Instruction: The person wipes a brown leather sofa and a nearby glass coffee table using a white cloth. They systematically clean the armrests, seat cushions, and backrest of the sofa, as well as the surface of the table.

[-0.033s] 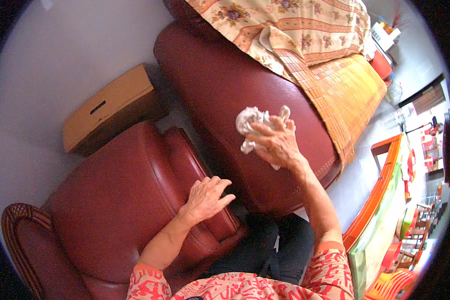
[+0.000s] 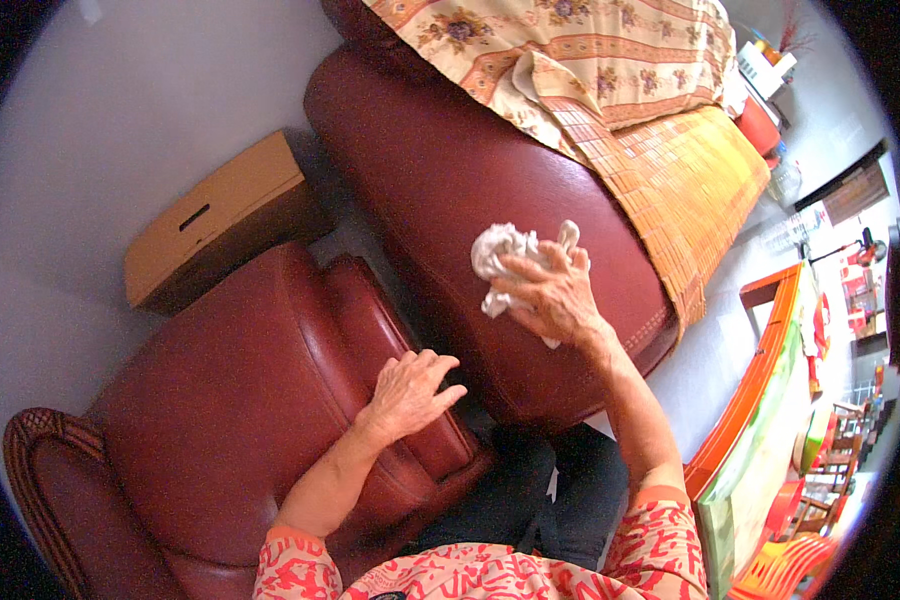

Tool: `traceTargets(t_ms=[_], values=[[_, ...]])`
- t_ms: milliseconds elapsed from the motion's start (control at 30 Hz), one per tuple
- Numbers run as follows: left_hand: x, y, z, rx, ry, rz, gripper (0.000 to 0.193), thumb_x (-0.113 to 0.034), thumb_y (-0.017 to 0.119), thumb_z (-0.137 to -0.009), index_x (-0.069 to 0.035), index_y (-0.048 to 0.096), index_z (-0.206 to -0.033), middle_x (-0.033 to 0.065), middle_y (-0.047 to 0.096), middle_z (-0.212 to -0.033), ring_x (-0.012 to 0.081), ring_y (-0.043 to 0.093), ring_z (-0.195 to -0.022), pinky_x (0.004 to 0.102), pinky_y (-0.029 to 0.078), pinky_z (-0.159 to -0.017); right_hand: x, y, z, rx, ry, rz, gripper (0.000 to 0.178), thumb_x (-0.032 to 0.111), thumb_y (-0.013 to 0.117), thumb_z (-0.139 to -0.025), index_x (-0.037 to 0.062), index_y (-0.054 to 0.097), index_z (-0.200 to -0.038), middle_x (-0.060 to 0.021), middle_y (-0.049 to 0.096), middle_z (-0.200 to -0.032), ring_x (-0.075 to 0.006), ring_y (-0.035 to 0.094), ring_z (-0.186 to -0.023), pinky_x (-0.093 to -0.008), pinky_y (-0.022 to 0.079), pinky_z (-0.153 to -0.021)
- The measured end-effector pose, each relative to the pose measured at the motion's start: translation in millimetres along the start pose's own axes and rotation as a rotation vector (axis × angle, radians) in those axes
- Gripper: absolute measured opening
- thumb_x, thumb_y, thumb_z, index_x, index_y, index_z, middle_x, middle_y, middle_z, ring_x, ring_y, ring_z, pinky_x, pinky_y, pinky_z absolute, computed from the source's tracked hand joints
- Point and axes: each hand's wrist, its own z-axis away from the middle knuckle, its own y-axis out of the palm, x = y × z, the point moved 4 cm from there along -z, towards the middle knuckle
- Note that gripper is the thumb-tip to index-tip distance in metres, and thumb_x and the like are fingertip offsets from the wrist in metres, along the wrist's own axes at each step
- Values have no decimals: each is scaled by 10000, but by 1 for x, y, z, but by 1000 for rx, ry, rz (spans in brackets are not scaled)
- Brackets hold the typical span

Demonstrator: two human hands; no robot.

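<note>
Under my right hand [image 2: 562, 300] is a crumpled white cloth [image 2: 498, 250], pressed against the broad dark red leather arm [image 2: 440, 160] of a sofa. My fingers are bent over the cloth, and folds of it stick out around them. My left hand [image 2: 408, 396] holds nothing. Its fingers are apart, and it rests on the front of a red leather armchair [image 2: 230, 380], beside the dark gap between chair and sofa.
A woven bamboo mat [image 2: 690, 170] and a flowered cloth cover [image 2: 630, 50] lie over the sofa. By the wall, behind the armchair, stands a cardboard box [image 2: 220, 215]. To the right is an orange-framed table [image 2: 750, 390] with a green and white top.
My right hand and the white cloth have shifted very slightly toward me on the sofa arm. My left hand stays on the armchair.
</note>
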Motion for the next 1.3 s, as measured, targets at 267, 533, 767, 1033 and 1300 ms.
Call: traceTargets(t_ms=[267, 533, 767, 1033, 1300], values=[[-6, 10, 7, 131, 108, -1, 425, -401, 631, -858, -116, 601, -1171, 116, 623, -1022, 320, 604, -948, 444, 492, -811, 58, 0, 90, -62, -48, 38, 366, 349, 741, -670, 346, 686, -1031, 135, 504, -1320, -255, 414, -1172, -512, 335, -843], [-15, 18, 9, 163, 173, 22, 423, -374, 621, -867, -112, 566, -1195, 102, 583, -1001, 296, 568, -929, 425, 468, -771, 50, 25, 9, -8, -101, 59, 315, 365, 610, -806, 337, 666, -1114, 129, 500, -1293, -243, 441, -1147, -523, 337, -907], [-17, 17, 9, 89, 167, 58, 375, -333, 674, -808, -91, 582, -1078, 104, 568, -943, 293, 549, -881, 425, 462, -729, 45, 48, -107, -160, -106, 16, 332, 331, 625, -813, 313, 659, -1143, 91, 554, -1234, -244, 471, -1139, -694, 227, -1022], [-15, 10, -1, 82, 108, 71, 428, -340, 660, -828, -96, 596, -1174, 95, 584, -1016, 275, 561, -900, 395, 460, -768, 84, 101, -198, -50, -125, 437, 207, 314, 605, -837, 264, 733, -991, 76, 553, -1238, -253, 404, -1238, -582, 321, -946], [-7, -9, -6, -188, 43, 159, 283, -303, 658, -841, -94, 626, -1029, 77, 587, -935, 274, 580, -893, 402, 480, -763, 124, 124, -115, 388, -416, 585, 370, 319, 523, -872, 176, 673, -1178, -46, 520, -1320, -326, 388, -1271, -664, 171, -1066]])
